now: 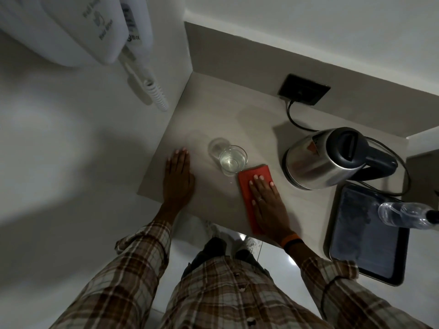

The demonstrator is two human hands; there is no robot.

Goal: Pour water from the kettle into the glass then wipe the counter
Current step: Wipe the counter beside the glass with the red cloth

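A clear glass [232,160] holding water stands in the middle of the beige counter [213,119]. To its right sits a steel kettle [318,160] with a black lid and handle, upright on its base. A red cloth [251,179] lies flat on the counter just in front of the glass. My right hand [268,203] presses flat on the cloth, fingers stretched out. My left hand [178,179] rests flat on the counter near its left edge, holding nothing.
A dark tray [365,248] at the right carries a clear plastic bottle [403,213]. The kettle's black cord [294,119] runs to a socket [304,89] on the back panel. A white wall-mounted hairdryer [95,32] with a coiled cord hangs at the upper left.
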